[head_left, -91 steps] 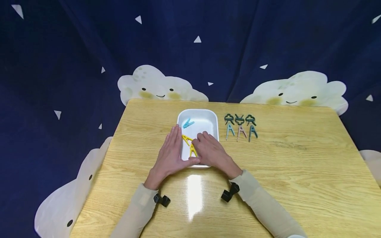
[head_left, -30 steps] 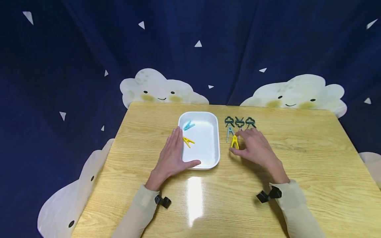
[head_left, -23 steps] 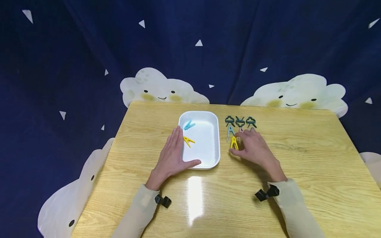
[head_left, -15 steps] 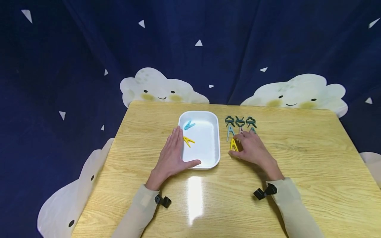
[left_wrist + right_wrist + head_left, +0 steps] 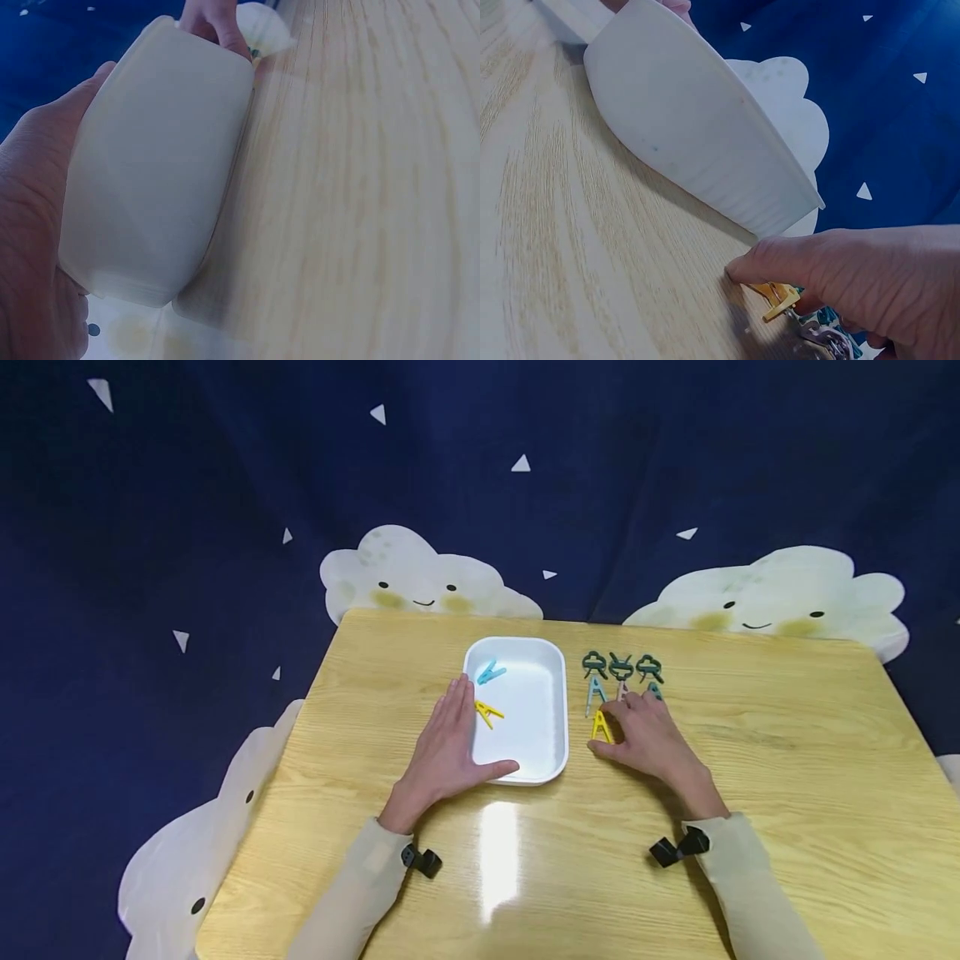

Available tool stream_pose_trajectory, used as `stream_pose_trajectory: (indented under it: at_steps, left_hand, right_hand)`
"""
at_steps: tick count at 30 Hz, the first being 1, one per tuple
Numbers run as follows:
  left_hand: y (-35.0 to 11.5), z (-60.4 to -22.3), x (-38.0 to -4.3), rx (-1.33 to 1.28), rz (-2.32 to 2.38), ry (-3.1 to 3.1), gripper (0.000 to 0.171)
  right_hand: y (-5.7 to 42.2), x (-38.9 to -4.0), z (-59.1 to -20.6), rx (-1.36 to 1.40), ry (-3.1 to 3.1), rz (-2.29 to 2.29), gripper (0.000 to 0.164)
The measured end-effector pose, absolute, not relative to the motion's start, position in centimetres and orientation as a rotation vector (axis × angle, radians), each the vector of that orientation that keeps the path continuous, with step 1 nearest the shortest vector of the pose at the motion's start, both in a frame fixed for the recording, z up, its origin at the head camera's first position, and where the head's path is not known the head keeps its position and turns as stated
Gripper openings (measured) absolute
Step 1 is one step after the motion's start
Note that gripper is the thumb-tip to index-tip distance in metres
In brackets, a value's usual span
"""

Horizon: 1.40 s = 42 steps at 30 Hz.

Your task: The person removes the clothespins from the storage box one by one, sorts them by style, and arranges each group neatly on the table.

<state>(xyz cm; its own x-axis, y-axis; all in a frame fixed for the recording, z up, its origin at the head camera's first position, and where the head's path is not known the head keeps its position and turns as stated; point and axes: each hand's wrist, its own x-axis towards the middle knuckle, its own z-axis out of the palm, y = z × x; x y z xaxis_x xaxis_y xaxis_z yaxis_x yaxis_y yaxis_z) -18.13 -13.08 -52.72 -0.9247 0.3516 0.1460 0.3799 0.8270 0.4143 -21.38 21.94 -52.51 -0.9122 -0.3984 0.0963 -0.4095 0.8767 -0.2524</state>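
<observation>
My left hand (image 5: 442, 756) lies along the left side of a white tray (image 5: 564, 710), fingers straight, its thumb over the near rim. Inside that tray are a light blue clothespin (image 5: 491, 672) and a yellow clothespin (image 5: 487, 712). To the right of the tray, my right hand (image 5: 651, 739) pinches another yellow clothespin (image 5: 602, 727) between thumb and fingers, low at the tabletop. The right wrist view shows this yellow clothespin (image 5: 781, 301) partly hidden by the hand. Just beyond lie a light blue clothespin (image 5: 596, 693), a pink one (image 5: 622, 690) and a teal one (image 5: 655, 691), the last two partly covered.
Behind the clothespins, dark green cloud-shaped clips (image 5: 620, 668) form a row. The wooden table (image 5: 787, 810) extends to the right and front. A dark blue curtain (image 5: 480, 477) with clouds hangs behind its far edge.
My right hand has taken one yellow clothespin out of the tray and carried it right, then slightly toward me, below the row of clothespins. The left hand has stayed at the tray.
</observation>
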Motion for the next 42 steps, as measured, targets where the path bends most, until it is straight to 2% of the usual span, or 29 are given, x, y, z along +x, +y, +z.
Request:
stream_pose_trajectory:
  at_steps: [9, 19, 24, 33, 42]
  left_hand:
    - [-12.9, -52.7, -18.4, -0.589, -0.688, -2.951, 0.144]
    - [-12.8, -52.5, -18.4, -0.598, -0.707, -2.947, 0.144]
    - [-12.8, -52.7, -18.4, -0.607, -0.712, -2.937, 0.145]
    - [-12.8, -52.8, -18.5, -0.595, -0.69, -2.933, 0.144]
    - [-12.8, -52.7, -18.3, -0.626, -0.672, -2.907, 0.142]
  right_hand:
    - [22.1, -21.2, -51.6, 0.634, -2.977, 0.42, 0.069]
    - [19.7, -20.1, -49.6, 0.742, -2.683, 0.598, 0.04]
    - [17.6, -19.5, -49.3, 0.846, -2.582, 0.666, 0.032]
    - [13.0, -19.6, -49.6, 0.973, -2.746, 0.635, 0.037]
    - [9.8, -20.3, -49.6, 1.005, -2.871, 0.412, 0.049]
